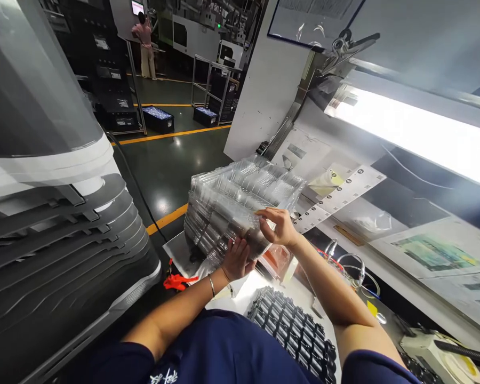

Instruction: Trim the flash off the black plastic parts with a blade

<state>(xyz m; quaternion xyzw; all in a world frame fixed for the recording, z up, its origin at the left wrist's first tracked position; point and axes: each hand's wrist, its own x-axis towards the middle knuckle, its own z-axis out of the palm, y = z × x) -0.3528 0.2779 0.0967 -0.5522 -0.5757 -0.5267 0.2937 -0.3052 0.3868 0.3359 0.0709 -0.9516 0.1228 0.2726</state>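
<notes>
A tall stack of clear plastic blister trays (228, 210) leans on a white-topped bench (176, 250) in the middle of the head view. My right hand (278, 226) grips the stack's near edge from above, fingers curled over the plastic. My left hand (237, 260) presses against the stack's lower side, lower down and to the left, with a thin bangle on the wrist. Part of the stack's near side is hidden behind both hands. Below my forearms lies a tray of black moulded parts (291, 330), which neither hand touches.
A large grey machine housing (44, 160) fills the left side, and a bright lamp (408, 128) and papers (432, 256) lie to the right. A red strap (180, 282) sits at the bench edge. Farther off, a co-worker (144, 45) stands on a green floor with yellow lines.
</notes>
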